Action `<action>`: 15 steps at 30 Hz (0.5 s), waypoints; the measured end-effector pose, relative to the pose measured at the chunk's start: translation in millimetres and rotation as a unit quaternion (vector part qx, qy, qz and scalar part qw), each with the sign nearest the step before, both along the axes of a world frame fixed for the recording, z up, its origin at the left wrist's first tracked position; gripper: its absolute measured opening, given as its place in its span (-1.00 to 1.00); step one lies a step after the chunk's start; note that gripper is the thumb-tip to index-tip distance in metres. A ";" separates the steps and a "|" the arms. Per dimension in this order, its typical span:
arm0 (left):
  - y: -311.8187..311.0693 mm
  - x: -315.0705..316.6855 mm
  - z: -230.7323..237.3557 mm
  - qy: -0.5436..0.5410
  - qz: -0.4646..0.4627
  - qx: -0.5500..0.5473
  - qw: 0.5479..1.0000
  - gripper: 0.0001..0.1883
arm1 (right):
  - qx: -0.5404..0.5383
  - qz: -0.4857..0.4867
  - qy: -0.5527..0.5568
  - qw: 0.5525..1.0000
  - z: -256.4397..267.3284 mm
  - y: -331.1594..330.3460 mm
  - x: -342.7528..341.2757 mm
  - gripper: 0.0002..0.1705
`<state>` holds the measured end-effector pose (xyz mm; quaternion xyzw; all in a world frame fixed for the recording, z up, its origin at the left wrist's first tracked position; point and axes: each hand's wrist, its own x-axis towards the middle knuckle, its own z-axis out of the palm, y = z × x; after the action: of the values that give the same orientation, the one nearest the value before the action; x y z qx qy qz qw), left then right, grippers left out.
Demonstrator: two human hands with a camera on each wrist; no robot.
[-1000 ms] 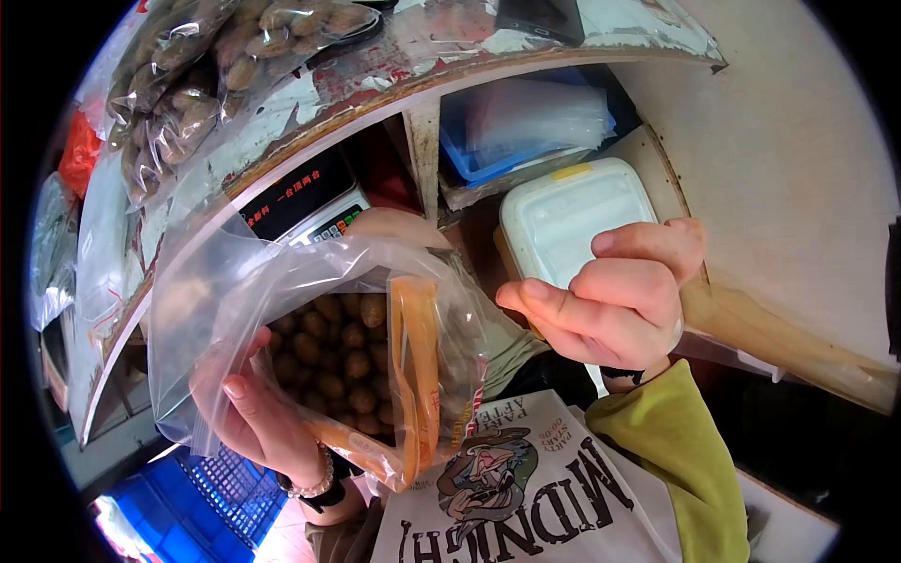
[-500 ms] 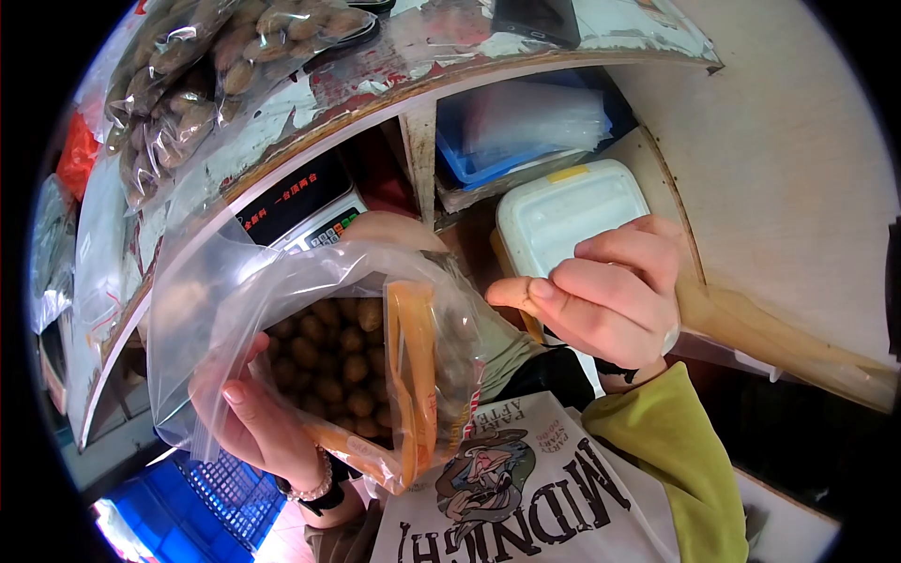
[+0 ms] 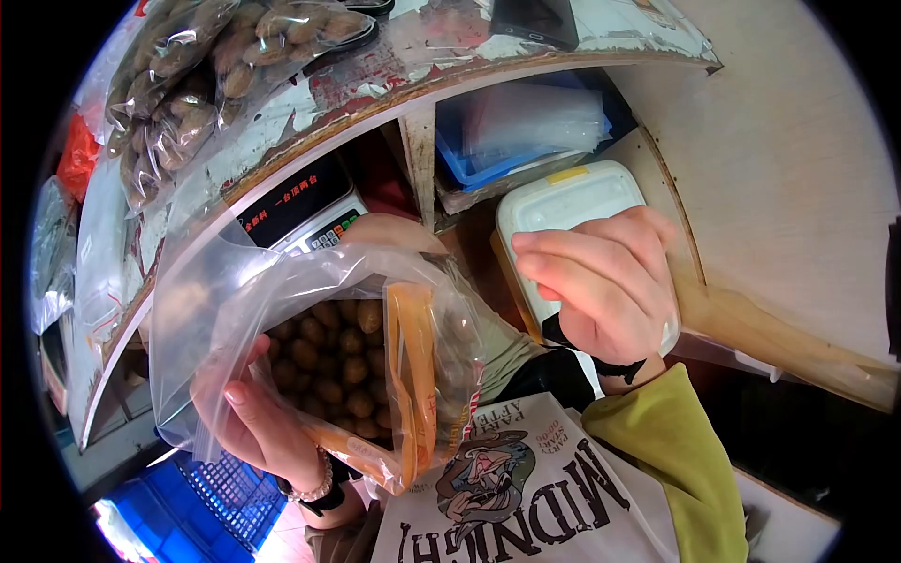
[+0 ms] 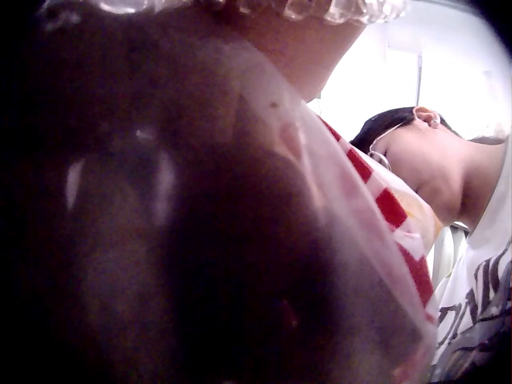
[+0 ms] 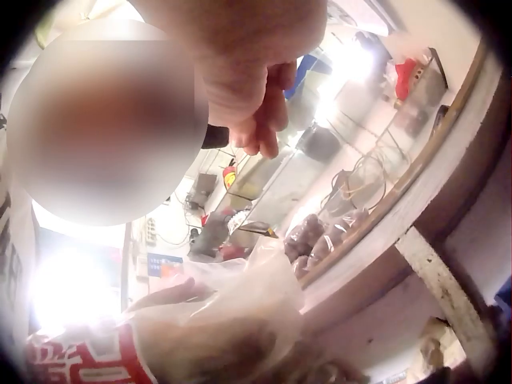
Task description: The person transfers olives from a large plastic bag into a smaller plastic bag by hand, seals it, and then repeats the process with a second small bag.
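Before the shirt [image 3: 596, 474], the clear bag [image 3: 314, 272] gapes upward, long axis crosswise

Scale [image 3: 305, 208] partly hidden behind the plastic bag [image 3: 324, 267], phone [image 3: 537, 21] cut off by the head view's top edge

Plastic bag [image 3: 319, 269] clear, printed red-and-white in left wrist view; strip [image 3: 410, 366] orange; oval pieces [image 3: 352, 371] brown. Shirt [image 3: 624, 537] white, black lettering; sleeve [image 3: 680, 450] yellow-green. Table [image 3: 347, 80] patchy: white, red, grey. Box lid [image 3: 572, 197] white, yellow patch [image 3: 567, 174]. Tray [image 3: 465, 169] blue. Basket [image 3: 155, 507] bright blue. Scale panel [image 3: 296, 202] black, red characters.
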<state>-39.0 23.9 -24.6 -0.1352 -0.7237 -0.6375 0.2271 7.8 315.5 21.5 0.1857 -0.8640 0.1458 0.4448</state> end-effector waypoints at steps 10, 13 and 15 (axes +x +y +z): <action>1.9 1.3 2.7 -0.006 0.000 0.002 1.000 -0.60 | -0.013 0.011 0.038 0.999 -3.5 0.6 4.8 -0.65; 1.0 1.3 2.4 -0.005 -0.005 0.000 1.000 -0.60 | -0.013 0.012 0.033 0.999 -2.1 -0.2 5.7 -0.63; 1.7 1.6 2.8 -0.006 -0.003 0.000 1.000 -0.60 | -0.022 0.020 0.028 0.999 -2.5 -0.2 6.4 -0.61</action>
<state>-37.4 25.6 -21.8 -0.1333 -0.7243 -0.6393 0.2210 14.2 315.4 19.0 0.1971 -0.8436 0.1685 0.4702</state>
